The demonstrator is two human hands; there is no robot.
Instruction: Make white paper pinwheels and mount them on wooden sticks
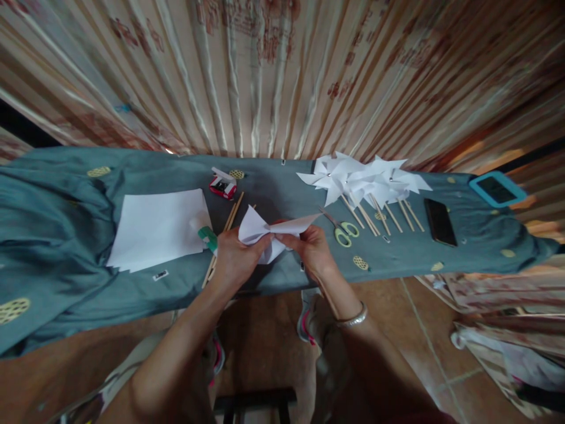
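Note:
Between both hands, above the cloth, is a white paper pinwheel (253,226) with its points folded in toward the middle. My left hand (238,254) is closed on its left side, the thumb pressed near the centre. From the other side my right hand (314,250) pinches it, its thumb also at the centre. The fingers behind the paper are partly hidden. Wooden sticks (233,212) lie just beyond and under my left hand. A green and white glue bottle (206,237) is beside that hand. Scissors with pale green handles (342,231) rest right of my right hand.
A stack of white paper (154,227) lies at left, with a small red and white box (223,184) behind. Finished pinwheels on sticks (366,179) lie at right, near a dark phone (440,222) and a blue-framed device (498,188). A curtain (265,88) hangs behind the cloth-covered table (282,282).

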